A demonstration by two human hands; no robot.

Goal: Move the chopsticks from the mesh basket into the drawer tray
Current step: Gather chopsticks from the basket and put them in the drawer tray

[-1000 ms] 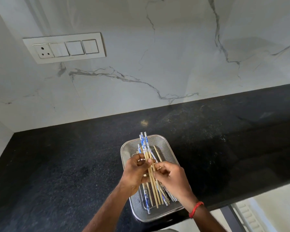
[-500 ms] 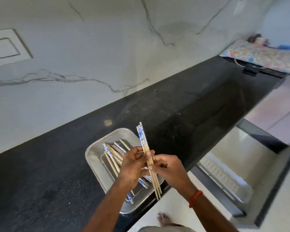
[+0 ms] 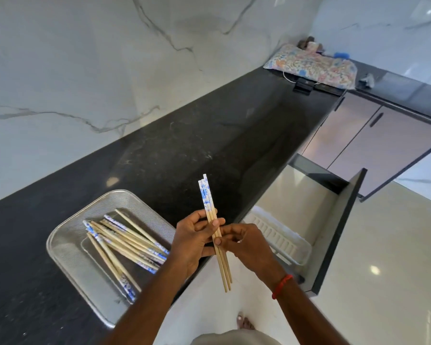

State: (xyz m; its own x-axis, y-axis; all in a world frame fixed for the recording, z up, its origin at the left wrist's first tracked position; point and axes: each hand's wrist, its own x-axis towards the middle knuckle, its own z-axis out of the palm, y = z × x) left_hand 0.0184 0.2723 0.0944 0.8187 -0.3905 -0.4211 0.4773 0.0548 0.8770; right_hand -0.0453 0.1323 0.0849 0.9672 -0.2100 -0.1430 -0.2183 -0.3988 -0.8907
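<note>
A small bundle of wooden chopsticks with blue-and-white tops (image 3: 207,198) is held upright between both hands, just past the counter's front edge. My left hand (image 3: 190,241) grips the bundle from the left and my right hand (image 3: 246,246) pinches it from the right. The steel mesh basket (image 3: 67,235) sits on the black counter to the left, with several more chopsticks (image 3: 125,242) lying loose inside. Below and to the right, an open drawer (image 3: 339,220) holds a white ribbed tray (image 3: 281,239).
The black counter (image 3: 209,135) runs back to the right along a marble wall. A patterned cloth bundle (image 3: 314,66) lies at its far end. Cabinet doors (image 3: 373,143) stand beyond the drawer. My foot (image 3: 244,322) is on the pale floor.
Both hands lifted the bundle out of the basket and carried it right, over the counter edge. The view swung right, and the open drawer and its tray came into sight.
</note>
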